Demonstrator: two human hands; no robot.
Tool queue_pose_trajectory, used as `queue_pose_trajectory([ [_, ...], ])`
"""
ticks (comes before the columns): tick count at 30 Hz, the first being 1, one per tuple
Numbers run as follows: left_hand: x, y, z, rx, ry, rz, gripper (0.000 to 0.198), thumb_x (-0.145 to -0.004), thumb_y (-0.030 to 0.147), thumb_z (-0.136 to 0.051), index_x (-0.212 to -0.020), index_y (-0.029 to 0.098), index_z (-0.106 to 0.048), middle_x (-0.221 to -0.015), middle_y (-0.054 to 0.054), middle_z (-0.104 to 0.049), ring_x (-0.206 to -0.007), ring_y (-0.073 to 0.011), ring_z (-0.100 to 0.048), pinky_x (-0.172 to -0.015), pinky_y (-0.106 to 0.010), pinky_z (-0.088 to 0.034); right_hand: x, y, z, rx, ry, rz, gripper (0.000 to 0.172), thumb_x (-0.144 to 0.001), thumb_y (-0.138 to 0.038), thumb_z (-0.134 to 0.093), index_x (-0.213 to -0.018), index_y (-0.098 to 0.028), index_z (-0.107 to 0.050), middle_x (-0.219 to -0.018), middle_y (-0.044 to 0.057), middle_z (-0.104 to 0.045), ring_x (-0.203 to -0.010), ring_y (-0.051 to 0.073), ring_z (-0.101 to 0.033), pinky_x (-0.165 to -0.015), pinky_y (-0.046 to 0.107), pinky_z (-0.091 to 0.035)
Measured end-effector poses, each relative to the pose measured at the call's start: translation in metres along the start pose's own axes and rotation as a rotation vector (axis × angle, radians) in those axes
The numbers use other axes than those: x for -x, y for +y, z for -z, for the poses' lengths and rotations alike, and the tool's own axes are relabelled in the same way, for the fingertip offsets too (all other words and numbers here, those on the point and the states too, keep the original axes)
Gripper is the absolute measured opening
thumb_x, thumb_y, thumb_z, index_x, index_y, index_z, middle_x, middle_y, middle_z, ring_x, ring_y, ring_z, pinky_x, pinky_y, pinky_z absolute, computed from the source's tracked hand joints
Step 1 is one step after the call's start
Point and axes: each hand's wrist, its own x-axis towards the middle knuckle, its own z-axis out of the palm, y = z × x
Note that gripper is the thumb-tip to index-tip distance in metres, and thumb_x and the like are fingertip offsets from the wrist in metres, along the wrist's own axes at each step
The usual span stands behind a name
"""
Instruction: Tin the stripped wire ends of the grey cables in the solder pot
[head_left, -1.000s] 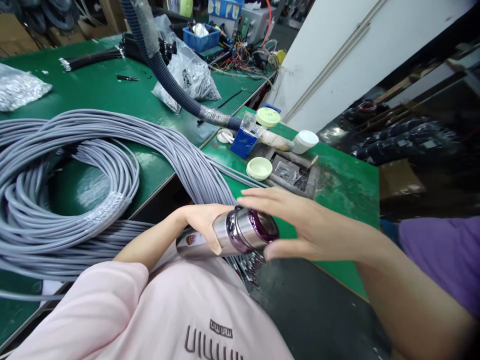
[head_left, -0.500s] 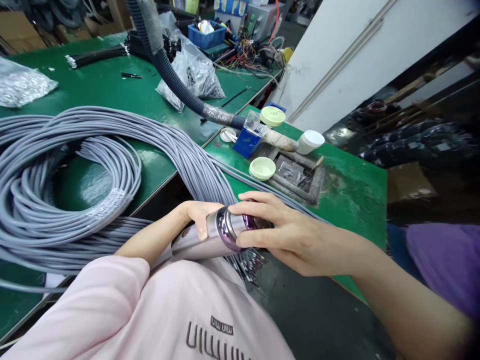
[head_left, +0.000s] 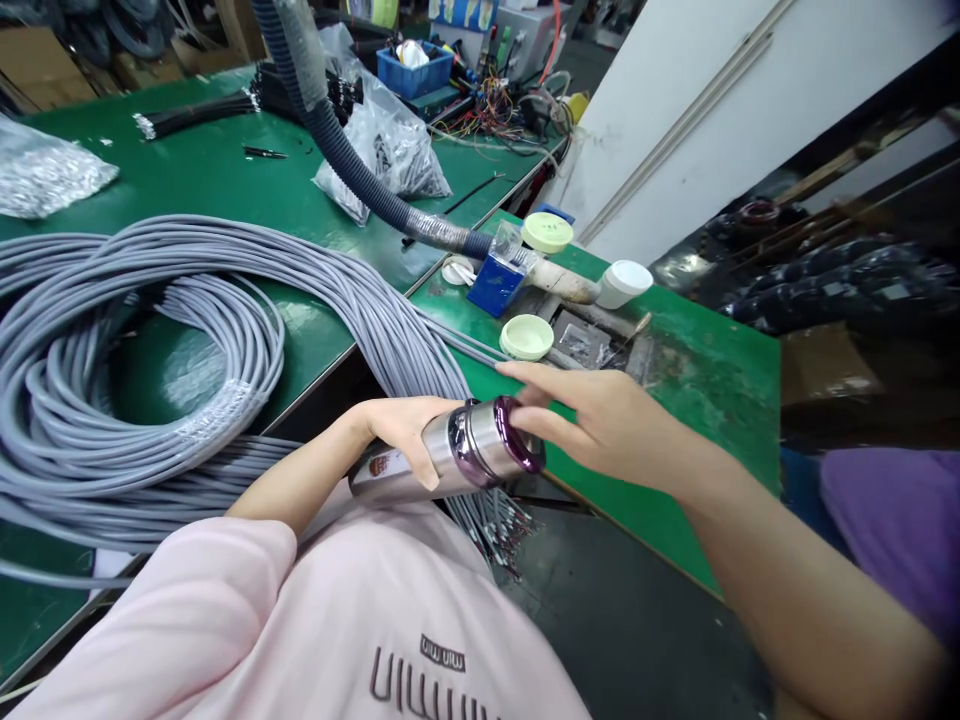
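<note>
A steel thermos flask [head_left: 442, 458] with shiny purple bands lies tilted across my front, its capped end pointing right. My left hand [head_left: 409, 428] is wrapped round its body, the thumb on the near side. Beside the purple-rimmed cap [head_left: 516, 440] is my right hand [head_left: 600, 420], fingers stretched out and apart. Its fingertips are at the cap's far edge; whether they touch it I cannot tell. Beyond the flask runs a bundle of grey cables [head_left: 405, 340], whose stripped ends [head_left: 502, 530] hang below it.
A large coil of grey cable [head_left: 150, 440] covers the left of the green bench [head_left: 180, 170]. Near the right hand are a pale green bowl [head_left: 527, 338], a white cup [head_left: 625, 284], a blue box [head_left: 495, 284] and a ribbed hose [head_left: 352, 170]. Someone's purple clothing [head_left: 892, 530] shows at the right.
My right hand has let go of the flask's cap and moved up and right, with its fingers spread. The flask has shifted slightly to the right in my left hand.
</note>
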Motion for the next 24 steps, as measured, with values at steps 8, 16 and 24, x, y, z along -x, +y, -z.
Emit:
queue_pose_trajectory([
  [8,0.005,-0.003,0.001,0.002,-0.009,0.001,0.083,-0.04,0.027,-0.09,-0.117,0.016,-0.059,-0.111,-0.007,-0.07,-0.1,-0.028,-0.066,-0.088,-0.035,-0.053,-0.008,-0.004,-0.003,-0.032,-0.03,0.15,0.058,-0.088,-0.053,-0.051,-0.132,-0.017,-0.053,-0.112,0.013,-0.069,-0.099,0.026,-0.065,-0.084,0.04,-0.052],
  [16,0.006,-0.002,0.0,0.152,-0.091,0.057,0.089,-0.035,0.023,-0.09,-0.118,0.013,-0.06,-0.108,-0.009,-0.072,-0.098,-0.0299,-0.067,-0.084,-0.035,-0.055,0.0,-0.01,-0.006,-0.078,-0.082,0.165,0.07,-0.083,-0.059,-0.056,-0.141,-0.021,-0.044,-0.105,0.01,-0.07,-0.089,0.025,-0.066,-0.077,0.038,-0.053],
  [24,0.012,-0.001,-0.008,0.236,-0.194,0.168,0.085,-0.021,0.014,-0.09,-0.103,0.01,-0.068,-0.094,-0.006,-0.075,-0.093,-0.0321,-0.068,-0.082,-0.035,-0.056,0.011,-0.032,-0.012,0.003,0.02,0.382,0.063,-0.084,-0.051,-0.06,-0.139,-0.023,-0.045,-0.115,0.014,-0.063,-0.099,0.027,-0.061,-0.08,0.039,-0.049],
])
